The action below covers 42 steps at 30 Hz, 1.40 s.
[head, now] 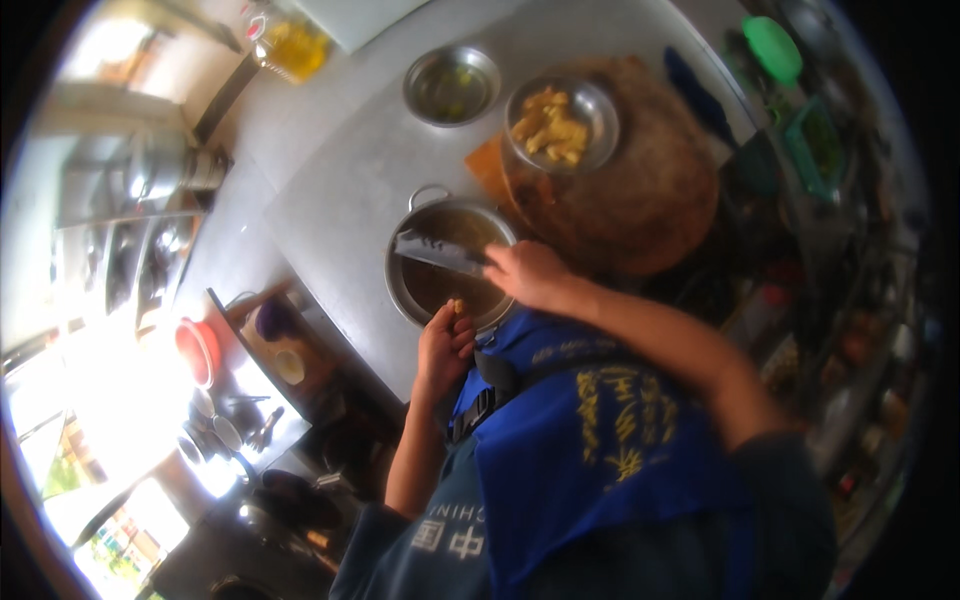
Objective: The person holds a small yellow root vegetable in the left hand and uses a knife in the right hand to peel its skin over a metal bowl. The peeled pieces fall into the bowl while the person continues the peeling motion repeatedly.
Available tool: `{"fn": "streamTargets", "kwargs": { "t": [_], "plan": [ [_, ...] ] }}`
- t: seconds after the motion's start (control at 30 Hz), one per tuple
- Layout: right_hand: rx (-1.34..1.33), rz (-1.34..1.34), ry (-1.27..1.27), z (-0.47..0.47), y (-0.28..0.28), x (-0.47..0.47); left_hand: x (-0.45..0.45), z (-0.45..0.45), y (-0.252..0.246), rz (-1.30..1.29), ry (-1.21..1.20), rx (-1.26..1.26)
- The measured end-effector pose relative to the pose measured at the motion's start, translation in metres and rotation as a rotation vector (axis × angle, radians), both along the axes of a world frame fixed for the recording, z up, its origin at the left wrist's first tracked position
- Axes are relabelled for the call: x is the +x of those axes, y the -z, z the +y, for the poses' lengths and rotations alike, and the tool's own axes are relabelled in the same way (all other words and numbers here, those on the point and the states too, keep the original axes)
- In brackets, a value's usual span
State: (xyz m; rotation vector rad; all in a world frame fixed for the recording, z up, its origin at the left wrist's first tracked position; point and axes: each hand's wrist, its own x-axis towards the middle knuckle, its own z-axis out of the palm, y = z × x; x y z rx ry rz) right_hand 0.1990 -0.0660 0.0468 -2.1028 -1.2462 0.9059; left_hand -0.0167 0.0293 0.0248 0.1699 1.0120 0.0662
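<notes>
My right hand [527, 274] grips the handle end of a wide-bladed kitchen knife [439, 252], whose blade lies over a metal pot [392, 289] with brownish contents. At the pot's near rim, my left hand [448, 341] pinches a small yellowish piece [459, 306], perhaps ginger, between thumb and fingers. Beyond the pot, a steel bowl of ginger pieces [551, 131] rests on a thick round wooden chopping block [660, 187]. Left of that bowl, another steel bowl [450, 86] has a few green bits in it.
A plastic bottle of yellow oil [289, 49] stands at the far left of the metal worktop [330, 202]. Beside the block lies a dark blue cloth-like thing [697, 94]. Green plastic containers [816, 146] are at the right. A red basin [198, 352] and utensils sit on the left side table.
</notes>
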Motion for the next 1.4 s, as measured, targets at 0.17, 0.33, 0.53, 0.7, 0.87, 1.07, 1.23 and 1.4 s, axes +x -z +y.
{"fn": "streamTargets", "kwargs": {
  "t": [0.17,0.33,0.53,0.7,0.87,1.07,1.23,1.4],
  "plan": [
    [-0.015,0.02,-0.015,-0.018,0.038,0.006,0.022,0.001,-0.021,0.104,0.055,0.413],
    [-0.159,0.008,-0.07,-0.02,0.053,0.002,0.076,0.021,-0.022,0.188,0.324,1.102],
    [-0.071,0.039,-0.017,-0.025,0.058,0.001,0.216,0.032,-0.018,0.003,0.434,1.516],
    [-0.082,0.008,-0.025,-0.027,0.048,0.009,0.322,0.048,-0.003,-0.237,0.594,1.864],
    [-0.081,0.001,-0.015,-0.036,0.057,0.013,0.324,0.059,0.005,-0.099,0.572,1.895],
    [-0.073,-0.036,0.008,-0.029,0.082,0.004,0.167,0.085,0.031,0.333,0.343,1.803],
    [-0.026,-0.026,0.081,-0.029,0.057,0.014,0.025,0.075,0.08,0.611,0.923,1.83],
    [0.086,-0.085,0.159,-0.028,0.044,0.015,0.032,0.019,0.078,0.567,1.203,1.836]
  ]
}}
